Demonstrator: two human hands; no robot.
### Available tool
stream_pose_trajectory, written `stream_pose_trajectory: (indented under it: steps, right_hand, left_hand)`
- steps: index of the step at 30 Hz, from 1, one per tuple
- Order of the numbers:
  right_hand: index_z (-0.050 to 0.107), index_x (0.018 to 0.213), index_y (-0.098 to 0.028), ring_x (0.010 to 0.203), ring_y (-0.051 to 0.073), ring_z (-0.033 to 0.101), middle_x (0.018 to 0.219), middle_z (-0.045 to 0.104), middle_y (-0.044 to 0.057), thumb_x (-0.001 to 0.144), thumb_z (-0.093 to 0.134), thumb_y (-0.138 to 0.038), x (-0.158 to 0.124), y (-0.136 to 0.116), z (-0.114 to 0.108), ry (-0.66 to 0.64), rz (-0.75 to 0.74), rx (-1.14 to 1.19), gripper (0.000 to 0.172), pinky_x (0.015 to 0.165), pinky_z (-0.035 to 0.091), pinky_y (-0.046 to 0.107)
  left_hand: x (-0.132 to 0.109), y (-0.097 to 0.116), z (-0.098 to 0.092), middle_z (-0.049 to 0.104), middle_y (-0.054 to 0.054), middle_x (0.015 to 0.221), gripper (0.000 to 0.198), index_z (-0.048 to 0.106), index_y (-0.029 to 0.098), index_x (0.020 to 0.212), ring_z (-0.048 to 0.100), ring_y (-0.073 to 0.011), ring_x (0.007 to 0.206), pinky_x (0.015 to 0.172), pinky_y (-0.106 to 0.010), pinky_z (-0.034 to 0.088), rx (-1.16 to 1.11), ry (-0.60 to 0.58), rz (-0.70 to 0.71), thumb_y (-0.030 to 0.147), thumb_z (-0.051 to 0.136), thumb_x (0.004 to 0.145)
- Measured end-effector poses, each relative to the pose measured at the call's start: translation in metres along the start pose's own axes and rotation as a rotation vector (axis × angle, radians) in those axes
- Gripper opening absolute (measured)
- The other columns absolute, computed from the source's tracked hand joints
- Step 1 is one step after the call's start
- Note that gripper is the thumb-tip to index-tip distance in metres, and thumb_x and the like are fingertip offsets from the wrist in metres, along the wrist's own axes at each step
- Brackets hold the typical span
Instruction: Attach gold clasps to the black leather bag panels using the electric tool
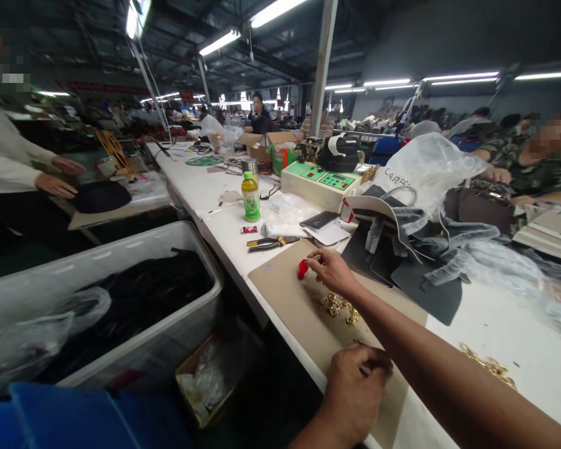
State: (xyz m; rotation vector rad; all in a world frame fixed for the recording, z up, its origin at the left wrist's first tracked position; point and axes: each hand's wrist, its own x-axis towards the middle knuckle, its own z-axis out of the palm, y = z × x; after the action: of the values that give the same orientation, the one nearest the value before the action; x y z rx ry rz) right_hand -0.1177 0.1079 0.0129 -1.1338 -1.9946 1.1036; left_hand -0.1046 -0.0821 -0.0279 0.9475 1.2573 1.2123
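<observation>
My right hand (331, 268) reaches across the brown board (280, 280), fingertips pinched at the edge of a small, glossy red object (302, 269) whose kind I cannot make out. Several gold metal pieces (339, 305) of hardware lie in a loose pile on the board between my hands. Nearer to me, at the board's front edge, my left hand (355, 386) is closed with thumb and fingers together. What it holds, if anything, is hidden. More gold hardware (489, 365) lies on the white table, right of my right forearm.
Yellow-black pliers (271, 243), a green-labelled bottle (250, 198) and a control box (321, 184) stand or lie beyond the board. Dark panels (425, 287) and plastic wrap are at right. A grey bin (168, 324) of black material adjoins the table's left side. Co-workers are on both sides.
</observation>
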Motion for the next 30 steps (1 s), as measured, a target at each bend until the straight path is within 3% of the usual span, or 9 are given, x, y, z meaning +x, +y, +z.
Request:
stream_pose_trajectory:
  steps: [4, 9, 19, 24, 28, 30]
  right_hand:
    - [0.071, 0.093, -0.020, 0.050, 0.012, 0.059, 0.070, 0.067, -0.002, 0.090, 0.064, -0.034, 0.004, 0.005, 0.003, -0.002, 0.007, -0.023, 0.017, 0.049, 0.039, 0.023]
    - [0.071, 0.095, -0.020, 0.052, 0.013, 0.061, 0.069, 0.065, -0.002, 0.091, 0.064, -0.040, -0.001, 0.003, -0.002, 0.045, 0.001, 0.026, 0.022, 0.052, 0.044, 0.023]
    - [0.066, 0.088, -0.016, 0.051, 0.014, 0.060, 0.071, 0.064, 0.001, 0.081, 0.074, -0.051, -0.026, 0.005, -0.023, 0.120, 0.125, 0.340, 0.037, 0.045, 0.045, 0.023]
    - [0.061, 0.092, -0.018, 0.053, 0.011, 0.056, 0.071, 0.059, -0.002, 0.081, 0.072, -0.062, -0.071, 0.000, -0.057, 0.241, 0.178, 0.582, 0.047, 0.048, 0.045, 0.023]
    - [0.064, 0.096, -0.018, 0.053, 0.011, 0.055, 0.070, 0.061, -0.002, 0.083, 0.077, -0.060, -0.134, 0.011, -0.088, 0.354, 0.193, 0.761, 0.045, 0.049, 0.044, 0.023]
    - [0.065, 0.097, -0.018, 0.054, 0.013, 0.056, 0.070, 0.062, -0.001, 0.086, 0.076, -0.058, -0.167, 0.019, -0.098, 0.429, 0.190, 0.746, 0.043, 0.051, 0.045, 0.025]
  left_hand:
    - [-0.003, 0.001, 0.000, 0.076, -0.006, 0.095, 0.019, 0.084, 0.018, 0.087, 0.062, -0.0139, 0.069, 0.062, -0.024, 0.050, -0.021, -0.018, -0.015, 0.020, 0.066, 0.079]
    - [-0.003, -0.004, 0.002, 0.074, -0.005, 0.077, 0.023, 0.084, 0.015, 0.092, 0.059, -0.0145, 0.064, 0.058, -0.024, 0.048, -0.081, -0.043, -0.095, 0.018, 0.066, 0.078]
    - [-0.004, 0.004, 0.001, 0.066, -0.007, 0.098, 0.029, 0.084, 0.014, 0.100, 0.065, -0.0140, 0.069, 0.055, -0.023, 0.053, -0.080, -0.015, 0.057, 0.022, 0.063, 0.082]
    - [-0.002, 0.005, 0.003, 0.069, -0.006, 0.090, 0.025, 0.083, 0.012, 0.093, 0.066, -0.0127, 0.064, 0.056, -0.023, 0.054, -0.125, 0.053, 0.028, 0.028, 0.072, 0.077]
    - [0.001, 0.006, 0.005, 0.072, -0.003, 0.072, 0.027, 0.080, 0.012, 0.090, 0.064, -0.0125, 0.058, 0.058, -0.024, 0.054, -0.147, 0.089, -0.002, 0.034, 0.080, 0.073]
    - [0.003, 0.005, 0.007, 0.072, -0.002, 0.066, 0.030, 0.079, 0.012, 0.091, 0.064, -0.0128, 0.058, 0.059, -0.024, 0.054, -0.121, 0.083, -0.009, 0.036, 0.081, 0.074]
